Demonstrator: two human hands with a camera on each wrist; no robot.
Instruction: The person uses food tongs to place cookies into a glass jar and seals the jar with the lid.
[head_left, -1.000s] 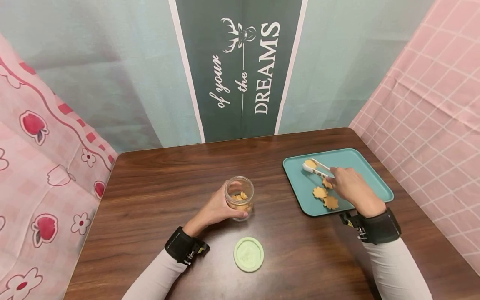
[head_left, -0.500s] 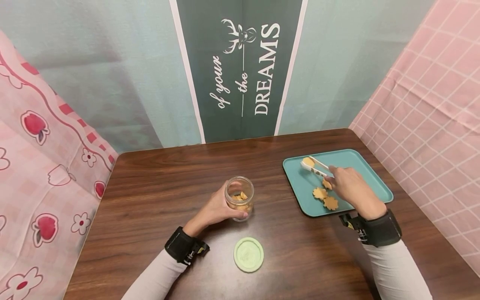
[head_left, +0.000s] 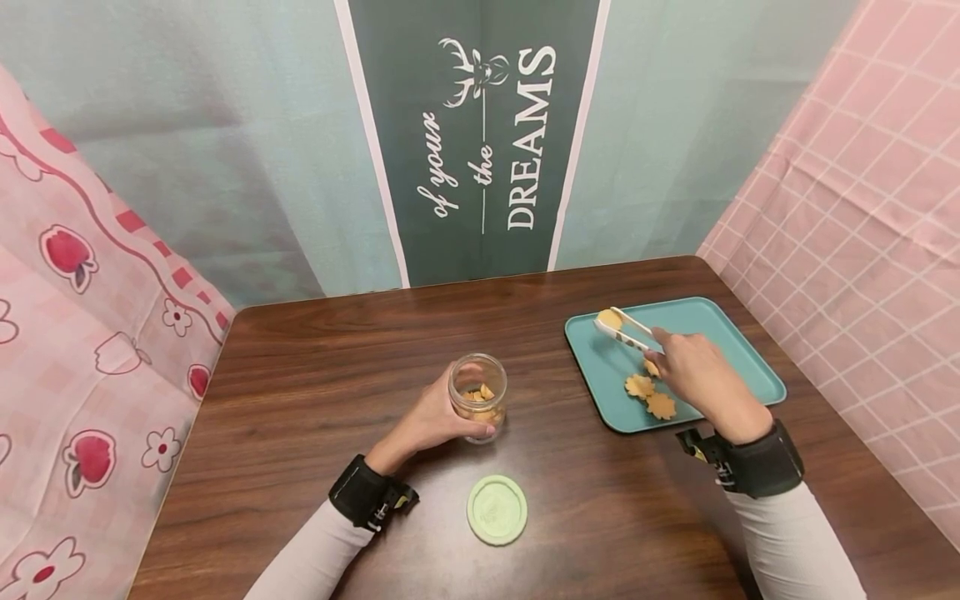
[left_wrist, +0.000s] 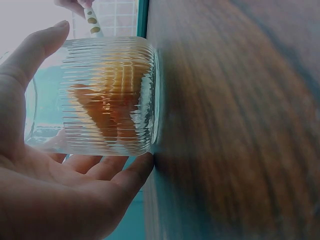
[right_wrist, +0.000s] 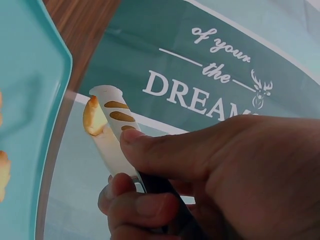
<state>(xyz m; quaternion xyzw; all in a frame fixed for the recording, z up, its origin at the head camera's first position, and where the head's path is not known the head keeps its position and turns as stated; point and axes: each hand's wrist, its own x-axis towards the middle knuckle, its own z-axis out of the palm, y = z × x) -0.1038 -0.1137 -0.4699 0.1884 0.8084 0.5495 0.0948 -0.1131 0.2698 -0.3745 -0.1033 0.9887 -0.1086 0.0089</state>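
My left hand point(head_left: 438, 412) is wrapped round a ribbed glass jar point(head_left: 480, 392) that stands upright on the table. Cookies point(left_wrist: 110, 100) lie in the lower part of the jar. Over the tray, my right hand point(head_left: 693, 367) grips white tongs point(right_wrist: 117, 112) with oval slots. A scalloped cookie point(head_left: 610, 319) is pinched between the tong tips, above the far left part of the teal tray point(head_left: 731, 337). On the tray below the right hand lie a cookie point(head_left: 640, 385), another cookie point(head_left: 661, 406) and a partly hidden cookie point(head_left: 651, 367).
A round light green lid point(head_left: 497, 510) lies on the wooden table point(head_left: 337, 350), nearer to me than the jar. Patterned pink cloth point(head_left: 105, 333) hangs at the left, pink checked cloth point(head_left: 862, 250) at the right. A printed curtain point(head_left: 480, 167) closes off the back.
The tongs with the cookie have moved slightly left and away from me over the tray. The left hand and the jar have stayed in place.
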